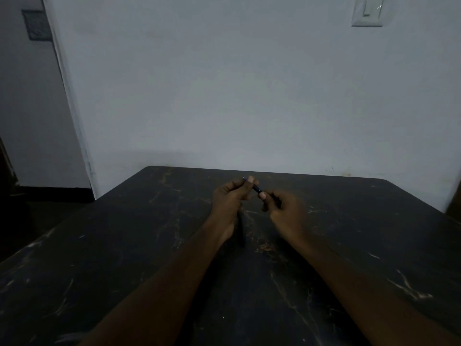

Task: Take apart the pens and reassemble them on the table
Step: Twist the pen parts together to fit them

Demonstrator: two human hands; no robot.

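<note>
Gripping one dark pen [257, 188] from both ends above the scratched black table [124, 245]: left hand [230, 199] pinches the far end, right hand [282, 208] the near end.

Table [124, 258] was near-black w/ pale tan scratch/vein marks, marble-like, all over. Pen [257, 188] dark blue/black w/ a lighter bluish tip at its far end; too dim & blurred to say more. Wall [249, 96] plain pale grey-white, a few faint smudges low at right. Switch plate [368, 11] white. Door frame [67, 96] white, w/ a dark grey patterned square [36, 24] beyond it.
</note>
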